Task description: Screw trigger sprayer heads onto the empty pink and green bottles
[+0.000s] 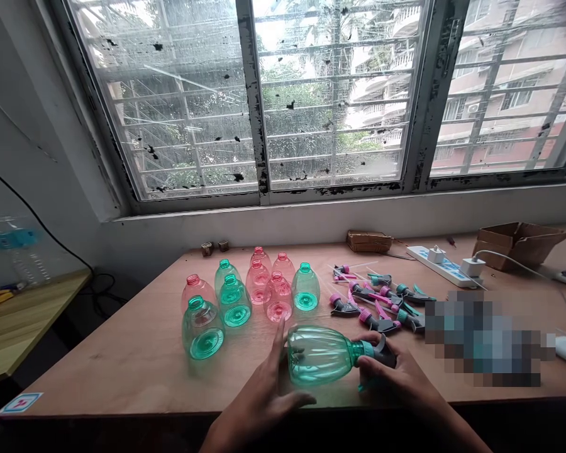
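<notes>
A green spray bottle (319, 355) lies on its side near the front edge of the wooden table (136, 352). My left hand (264, 393) cups the bottle's base, fingers partly spread around it. Gripping the dark trigger sprayer head (382, 352) at the bottle's neck is my right hand (399, 377), fingers closed round it. Behind stand several empty green bottles (202, 327) and pink bottles (277, 296), upright and without heads. To their right lies a heap of loose trigger sprayer heads (382, 302) in pink, teal and dark grey.
A white power strip (441, 264) with plugged chargers lies at the back right, beside an open cardboard box (516, 242). A small brown box (368, 241) sits by the wall. A blurred patch (483, 343) covers something on the right. A second table (23, 321) stands left.
</notes>
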`<state>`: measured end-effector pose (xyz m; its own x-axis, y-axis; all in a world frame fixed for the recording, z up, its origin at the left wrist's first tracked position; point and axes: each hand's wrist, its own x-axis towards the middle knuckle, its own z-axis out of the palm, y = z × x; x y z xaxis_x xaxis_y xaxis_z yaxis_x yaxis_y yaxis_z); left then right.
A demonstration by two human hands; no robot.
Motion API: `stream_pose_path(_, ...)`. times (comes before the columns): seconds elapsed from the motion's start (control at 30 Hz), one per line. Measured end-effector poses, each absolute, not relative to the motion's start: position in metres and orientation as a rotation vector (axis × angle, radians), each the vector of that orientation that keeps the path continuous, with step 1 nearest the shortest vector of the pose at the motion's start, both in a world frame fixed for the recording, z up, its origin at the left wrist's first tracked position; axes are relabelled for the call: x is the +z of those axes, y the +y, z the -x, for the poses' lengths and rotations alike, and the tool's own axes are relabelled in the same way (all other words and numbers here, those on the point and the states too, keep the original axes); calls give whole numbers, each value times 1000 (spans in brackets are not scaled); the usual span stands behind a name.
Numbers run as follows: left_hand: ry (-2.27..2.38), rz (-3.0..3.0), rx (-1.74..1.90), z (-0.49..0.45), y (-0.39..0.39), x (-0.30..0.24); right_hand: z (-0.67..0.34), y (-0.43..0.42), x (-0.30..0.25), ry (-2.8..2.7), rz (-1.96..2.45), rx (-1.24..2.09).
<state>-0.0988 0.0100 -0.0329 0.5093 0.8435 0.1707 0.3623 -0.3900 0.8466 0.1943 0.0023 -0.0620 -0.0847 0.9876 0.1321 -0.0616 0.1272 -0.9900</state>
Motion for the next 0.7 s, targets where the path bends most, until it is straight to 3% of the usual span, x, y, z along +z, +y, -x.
stream_pose_path(0.7,1010,-2010,806,97,5,-28,-193,1,-60,-1291,1052,1203)
